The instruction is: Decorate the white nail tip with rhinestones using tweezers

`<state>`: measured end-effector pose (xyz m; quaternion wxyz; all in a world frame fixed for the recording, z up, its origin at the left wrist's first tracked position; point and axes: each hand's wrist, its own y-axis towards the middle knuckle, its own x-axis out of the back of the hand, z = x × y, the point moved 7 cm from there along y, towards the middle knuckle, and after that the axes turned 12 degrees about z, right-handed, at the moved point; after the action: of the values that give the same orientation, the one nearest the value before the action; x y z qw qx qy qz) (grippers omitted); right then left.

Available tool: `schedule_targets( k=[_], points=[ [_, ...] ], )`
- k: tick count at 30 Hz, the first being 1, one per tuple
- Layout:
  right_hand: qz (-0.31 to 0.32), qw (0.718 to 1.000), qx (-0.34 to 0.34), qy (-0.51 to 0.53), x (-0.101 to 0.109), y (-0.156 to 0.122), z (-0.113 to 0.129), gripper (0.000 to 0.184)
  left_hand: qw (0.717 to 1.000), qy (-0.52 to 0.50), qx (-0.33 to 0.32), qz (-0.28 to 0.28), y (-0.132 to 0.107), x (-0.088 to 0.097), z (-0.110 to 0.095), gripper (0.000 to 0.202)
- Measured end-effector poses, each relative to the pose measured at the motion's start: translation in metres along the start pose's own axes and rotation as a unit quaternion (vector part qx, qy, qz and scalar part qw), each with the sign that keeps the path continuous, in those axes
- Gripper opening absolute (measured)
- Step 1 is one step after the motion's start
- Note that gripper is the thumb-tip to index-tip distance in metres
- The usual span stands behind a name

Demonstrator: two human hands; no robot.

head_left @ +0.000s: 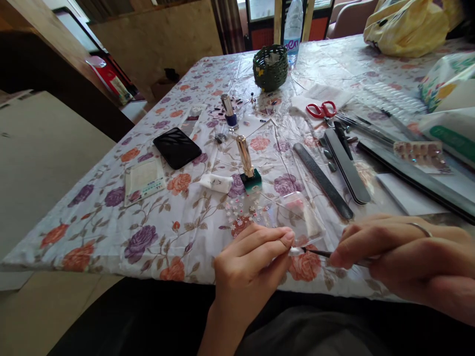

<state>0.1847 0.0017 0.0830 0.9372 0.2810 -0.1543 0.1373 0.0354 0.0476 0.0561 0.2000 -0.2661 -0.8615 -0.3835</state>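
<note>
My left hand [248, 264] is at the table's near edge, its thumb and fingers pinched on a small pale false nail [294, 250]. My right hand [401, 259], with a ring on one finger, grips thin tweezers [319, 253] whose tip touches that nail. Just beyond the hands lies a clear plastic sheet of tiny flower stickers [252, 210]. A green nail polish bottle with a gold cap [247, 163] stands upright behind it.
The floral tablecloth [111, 207] carries a black phone [177, 147], a blue polish bottle [229, 112], nail files [334, 170], red scissors [321, 109], a green woven basket [270, 66], a water bottle [293, 27], a strip of false nails [419, 151] and boxes at right.
</note>
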Motion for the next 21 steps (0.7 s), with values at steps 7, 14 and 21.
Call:
schedule_targets(
  k=[7,14,21],
  points=[
    [0.048,0.997,0.061,-0.027,-0.0054,-0.0055,0.0002,0.028,1.000,-0.001,0.004,-0.002,0.0000,0.0001,-0.0003,0.020],
    [0.024,0.997,0.068,-0.029,-0.0030,-0.0066,0.0004,0.028,1.000,0.004,0.013,0.001,-0.0038,-0.0013,0.0029,0.019],
    [0.041,0.996,0.062,-0.047,-0.0032,-0.0031,0.0049,0.029,1.000,0.006,0.015,-0.001,-0.0036,-0.0009,0.0011,0.019]
  ],
)
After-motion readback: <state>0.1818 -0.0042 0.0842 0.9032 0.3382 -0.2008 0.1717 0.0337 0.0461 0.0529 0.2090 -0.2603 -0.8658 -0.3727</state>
